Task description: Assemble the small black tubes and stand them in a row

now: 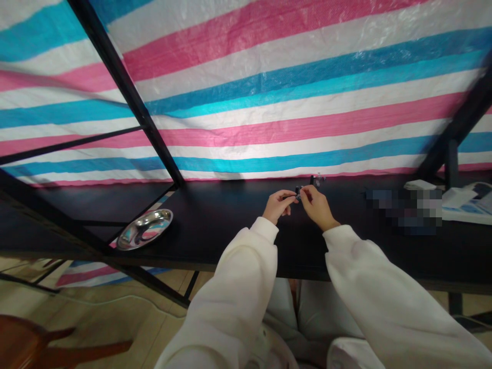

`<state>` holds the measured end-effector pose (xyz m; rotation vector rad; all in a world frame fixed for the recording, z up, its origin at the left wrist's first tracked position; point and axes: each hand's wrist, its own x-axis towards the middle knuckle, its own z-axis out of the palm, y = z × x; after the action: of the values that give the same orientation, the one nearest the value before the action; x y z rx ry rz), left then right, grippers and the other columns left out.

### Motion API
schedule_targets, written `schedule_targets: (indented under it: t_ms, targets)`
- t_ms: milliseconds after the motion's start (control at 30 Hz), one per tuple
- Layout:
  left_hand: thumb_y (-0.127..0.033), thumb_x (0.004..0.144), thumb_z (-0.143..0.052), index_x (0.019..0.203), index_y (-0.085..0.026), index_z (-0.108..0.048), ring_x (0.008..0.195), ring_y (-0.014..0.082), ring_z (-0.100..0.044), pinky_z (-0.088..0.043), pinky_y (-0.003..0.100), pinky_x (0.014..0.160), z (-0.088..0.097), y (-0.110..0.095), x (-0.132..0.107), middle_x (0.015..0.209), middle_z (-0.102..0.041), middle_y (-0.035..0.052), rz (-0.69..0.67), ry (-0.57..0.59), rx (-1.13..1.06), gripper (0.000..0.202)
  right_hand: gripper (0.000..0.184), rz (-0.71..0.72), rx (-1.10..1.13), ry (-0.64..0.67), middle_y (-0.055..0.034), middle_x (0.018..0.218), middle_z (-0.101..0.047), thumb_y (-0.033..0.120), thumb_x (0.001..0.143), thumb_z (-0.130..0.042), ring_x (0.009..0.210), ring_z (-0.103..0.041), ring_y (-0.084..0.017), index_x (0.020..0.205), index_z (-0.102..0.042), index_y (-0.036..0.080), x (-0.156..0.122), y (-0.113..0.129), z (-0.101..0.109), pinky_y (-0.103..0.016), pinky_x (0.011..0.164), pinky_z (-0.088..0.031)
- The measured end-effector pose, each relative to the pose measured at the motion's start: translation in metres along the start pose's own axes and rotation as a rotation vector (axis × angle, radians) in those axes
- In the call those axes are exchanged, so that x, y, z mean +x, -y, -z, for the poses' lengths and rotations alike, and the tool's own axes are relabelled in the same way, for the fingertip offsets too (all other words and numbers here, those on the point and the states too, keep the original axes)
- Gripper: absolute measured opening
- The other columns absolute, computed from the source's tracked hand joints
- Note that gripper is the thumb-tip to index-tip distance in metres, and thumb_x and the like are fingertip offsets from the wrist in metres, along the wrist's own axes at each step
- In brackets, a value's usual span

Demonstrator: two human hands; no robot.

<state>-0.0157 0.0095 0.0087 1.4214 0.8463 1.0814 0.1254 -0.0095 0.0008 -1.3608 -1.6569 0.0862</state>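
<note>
Over the black table, my left hand [280,204] and my right hand [314,206] meet with their fingertips close together. Between them is a small dark piece [298,192], too small to name. Both hands are pinched on it, thumbs and forefingers pressed in from either side. Just behind my right hand, a small upright black piece with a clear or greyish part [318,179] stands on the table near the striped sheet. Whether it touches the piece in my hands I cannot tell.
A shiny metal dish [145,229] lies at the table's left. A white power strip [465,212] with plugs and a blurred dark item [407,210] are at the right. Black frame bars [126,87] and a striped plastic sheet [269,113] stand behind the black table [215,215].
</note>
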Motion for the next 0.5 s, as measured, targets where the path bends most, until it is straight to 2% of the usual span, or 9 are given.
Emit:
schedule_targets:
  t_ms: [100,267,500]
  targets:
    - [-0.027,0.069,-0.060,0.089,-0.011,-0.059,0.034,0.0021,-0.043,-0.022,0.017,0.033,-0.0005,-0.0012,-0.0013,0.071,-0.064,0.0031,0.025,0.022,-0.002,0.026,0.021,0.012,0.004,0.010,-0.0059,0.076,-0.062,0.034,0.082,-0.039,0.066,-0.058,-0.018,0.087,-0.054,0.019,-0.0002,-0.0009,-0.0006,-0.027,0.063,-0.042]
    - [-0.028,0.068,-0.061,0.088,-0.011,-0.058,0.033,0.0019,-0.042,-0.021,0.017,0.033,-0.0016,0.0005,-0.0006,0.069,-0.063,0.0022,0.018,-0.024,0.002,0.026,0.020,0.044,0.018,0.023,-0.0051,0.073,-0.061,0.033,0.082,-0.039,0.062,-0.057,-0.017,0.084,-0.054,0.019,-0.0006,0.0016,0.0001,-0.027,0.062,-0.042]
    - [-0.031,0.066,-0.064,0.086,-0.011,-0.059,0.033,0.0016,-0.042,-0.022,0.017,0.033,-0.0020,0.0009,-0.0008,0.067,-0.062,0.0013,0.029,-0.012,0.017,0.029,0.021,0.080,0.058,0.029,-0.0061,0.076,-0.061,0.030,0.083,-0.036,0.066,-0.057,-0.017,0.085,-0.053,0.019,-0.0011,0.0044,0.0013,-0.028,0.065,-0.043]
